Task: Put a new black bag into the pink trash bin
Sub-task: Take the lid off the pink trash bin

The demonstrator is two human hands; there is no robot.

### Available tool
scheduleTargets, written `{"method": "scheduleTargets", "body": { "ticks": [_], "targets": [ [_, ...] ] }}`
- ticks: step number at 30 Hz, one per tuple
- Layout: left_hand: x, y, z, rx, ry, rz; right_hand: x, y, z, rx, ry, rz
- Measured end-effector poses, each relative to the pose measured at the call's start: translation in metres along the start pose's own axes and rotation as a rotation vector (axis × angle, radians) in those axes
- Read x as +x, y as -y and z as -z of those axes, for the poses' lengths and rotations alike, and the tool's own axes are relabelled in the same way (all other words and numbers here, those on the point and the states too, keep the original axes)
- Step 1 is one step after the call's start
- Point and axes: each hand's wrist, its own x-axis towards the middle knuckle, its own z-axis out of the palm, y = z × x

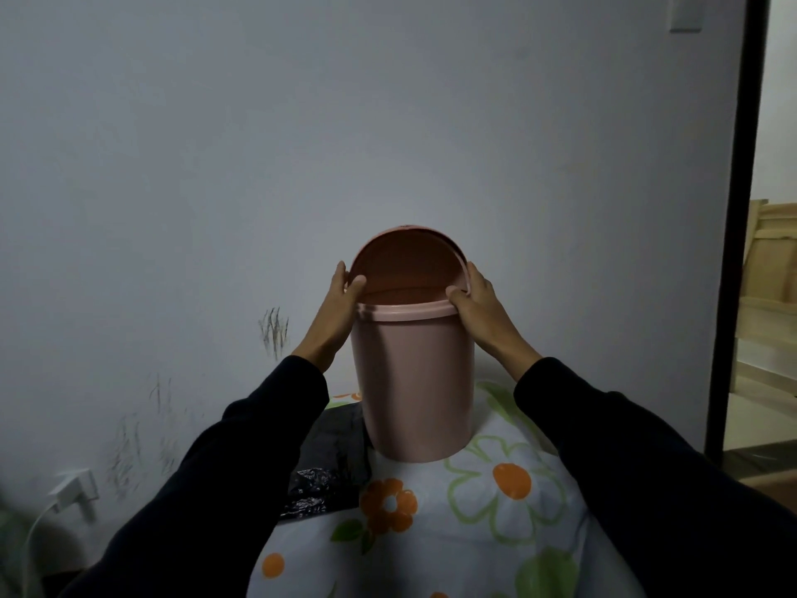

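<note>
On flowered bedding point(496, 524), lid removal: the pink trash bin point(412, 381) stands upright, not yet lined.

No black shows at its rim; its lid point(405, 265) tilts up, underside toward the camera, and the black bag point(332, 459) lies crumpled just beside the bin's base. Next, I judge, the lid must be set aside and the bag shaken open. Left hand point(340, 304) and right hand point(478, 304) clamp the lid's 2 sides, arms outstretched, thumbs point(457, 293) hooked inside, other fingers behind.
</note>
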Motion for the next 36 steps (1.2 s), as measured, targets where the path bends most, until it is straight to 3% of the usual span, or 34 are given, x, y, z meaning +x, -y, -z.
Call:
{"method": "scheduleTargets", "body": {
  "ticks": [10, 16, 20, 23, 26, 32, 36],
  "targets": [
    [0.02, 0.01, 0.004, 0.193, 0.062, 0.013, 0.004, -0.003, -0.002, -0.112, 0.01, -0.014],
    [0.013, 0.005, -0.001, 0.233, 0.036, -0.195, 0.004, -0.001, -0.003, -0.227, 0.057, -0.005],
    [0.007, 0.002, -0.005, 0.475, -0.081, -0.177, 0.003, 0.0, -0.002, -0.408, -0.049, 0.227],
    [0.001, -0.01, -0.011, 0.517, 0.116, -0.232, 0.005, 0.015, -0.002, -0.47, 0.025, 0.427],
    [0.001, -0.016, -0.015, 0.691, 0.323, -0.259, 0.004, 0.033, -0.004, -0.472, 0.222, 0.409],
    [0.011, -0.02, -0.011, 0.807, 0.392, -0.294, 0.011, 0.03, -0.002, -0.501, 0.354, 0.381],
    [0.018, -0.021, -0.008, 0.818, 0.437, -0.298, 0.014, 0.024, 0.0, -0.475, 0.346, 0.428]
  ]
}}
